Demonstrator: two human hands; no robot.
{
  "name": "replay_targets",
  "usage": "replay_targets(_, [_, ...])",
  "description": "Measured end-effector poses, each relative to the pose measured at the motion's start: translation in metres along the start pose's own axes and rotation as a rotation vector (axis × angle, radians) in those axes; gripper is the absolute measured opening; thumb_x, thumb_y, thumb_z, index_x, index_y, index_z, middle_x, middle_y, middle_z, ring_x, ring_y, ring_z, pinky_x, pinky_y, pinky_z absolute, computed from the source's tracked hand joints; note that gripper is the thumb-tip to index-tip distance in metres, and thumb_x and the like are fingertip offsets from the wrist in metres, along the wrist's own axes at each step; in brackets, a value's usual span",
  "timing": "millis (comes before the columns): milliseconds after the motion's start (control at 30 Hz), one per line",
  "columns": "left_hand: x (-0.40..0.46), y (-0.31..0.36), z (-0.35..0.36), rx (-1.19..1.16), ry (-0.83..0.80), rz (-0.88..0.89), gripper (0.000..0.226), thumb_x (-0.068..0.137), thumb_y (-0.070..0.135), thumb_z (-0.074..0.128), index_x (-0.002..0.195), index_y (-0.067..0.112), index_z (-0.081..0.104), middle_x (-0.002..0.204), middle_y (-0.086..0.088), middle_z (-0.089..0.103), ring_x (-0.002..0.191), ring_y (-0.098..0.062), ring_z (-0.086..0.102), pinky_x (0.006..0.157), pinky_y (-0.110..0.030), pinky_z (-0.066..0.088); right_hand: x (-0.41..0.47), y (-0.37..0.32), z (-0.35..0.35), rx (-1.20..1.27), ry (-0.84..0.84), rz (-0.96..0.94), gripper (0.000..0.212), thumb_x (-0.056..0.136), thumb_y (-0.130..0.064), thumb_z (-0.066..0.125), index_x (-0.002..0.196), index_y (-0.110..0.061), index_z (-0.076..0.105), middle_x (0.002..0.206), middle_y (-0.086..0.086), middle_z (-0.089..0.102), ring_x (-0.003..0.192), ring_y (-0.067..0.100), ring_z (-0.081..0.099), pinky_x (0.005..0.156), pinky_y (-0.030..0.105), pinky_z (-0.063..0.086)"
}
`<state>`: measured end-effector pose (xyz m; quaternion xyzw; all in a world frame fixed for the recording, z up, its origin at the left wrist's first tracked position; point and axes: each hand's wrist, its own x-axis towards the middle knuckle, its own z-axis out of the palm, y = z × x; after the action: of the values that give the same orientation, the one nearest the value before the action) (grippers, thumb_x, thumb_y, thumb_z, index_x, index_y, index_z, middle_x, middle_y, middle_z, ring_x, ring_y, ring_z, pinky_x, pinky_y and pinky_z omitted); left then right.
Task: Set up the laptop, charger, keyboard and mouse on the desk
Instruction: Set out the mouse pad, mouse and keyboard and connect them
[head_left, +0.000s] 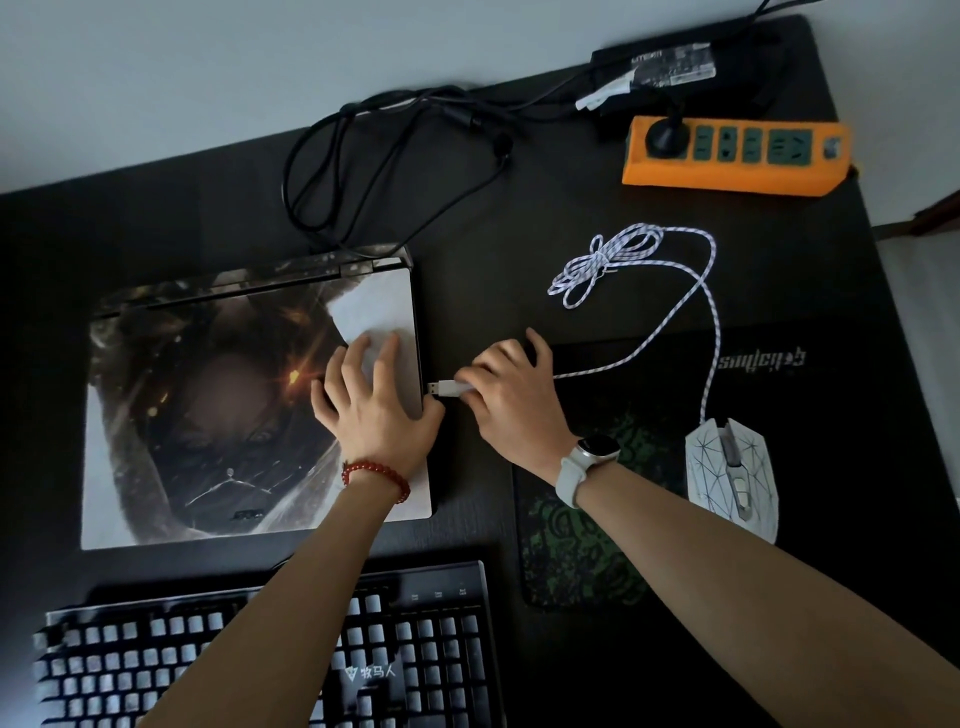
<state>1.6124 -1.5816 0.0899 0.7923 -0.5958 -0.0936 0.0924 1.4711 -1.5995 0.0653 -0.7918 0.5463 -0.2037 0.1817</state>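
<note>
The right hand (511, 395) pinches the mouse's USB plug (445, 388), long axis pointing at nine o'clock, tip just beside the closed laptop (249, 405)'s right edge, while the left hand (371, 400) presses flat on its lid.

One laptop (218, 400), keyboard (426, 649), mouse (732, 478), charger (660, 67), power strip (727, 156).

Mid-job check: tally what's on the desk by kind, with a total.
Laptop: 1
Keyboard: 1
Mouse: 1
Mouse pad: 1
Charger brick: 1
Power strip: 1
Total: 6
</note>
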Motion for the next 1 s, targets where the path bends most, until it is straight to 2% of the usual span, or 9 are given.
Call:
replay_targets(333, [-0.001, -0.006, 0.001, -0.008, -0.033, 0.025, 0.079, 0.061, 0.052, 0.038, 0.135, 0.025, 0.042, 0.144, -0.009, 0.034, 0.137, -0.031, 0.02, 0.11, -0.056, 0.009, 0.002, -0.001, -0.001, 0.009, -0.01, -0.028, 0.016, 0.069, -0.013, 0.074, 0.084, -0.018, 0.07, 0.082, -0.001, 0.061, 0.09, 0.025, 0.058, 0.099, 0.061, 0.032])
replay_targets(567, [-0.004, -0.023, -0.001, 0.069, -0.009, 0.153, 0.064, 0.074, 0.039, 0.035, 0.136, 0.025, 0.042, 0.143, -0.008, 0.041, 0.131, -0.032, 0.032, 0.103, -0.055, 0.021, 0.008, 0.004, 0.001, -0.006, -0.019, -0.079, 0.014, 0.069, -0.011, 0.075, 0.082, -0.018, 0.07, 0.079, 0.001, 0.059, 0.086, 0.026, 0.057, 0.099, 0.061, 0.033])
replay_targets(1000, [-0.004, -0.022, 0.003, 0.106, -0.01, 0.148, 0.061, 0.076, 0.038, 0.036, 0.136, 0.026, 0.042, 0.143, -0.008, 0.042, 0.131, -0.029, 0.03, 0.104, -0.056, 0.022, 0.006, 0.0, 0.004, -0.079, -0.008, -0.134, 0.015, 0.07, -0.011, 0.071, 0.083, -0.017, 0.069, 0.08, 0.001, 0.059, 0.088, 0.024, 0.054, 0.101, 0.054, 0.033])
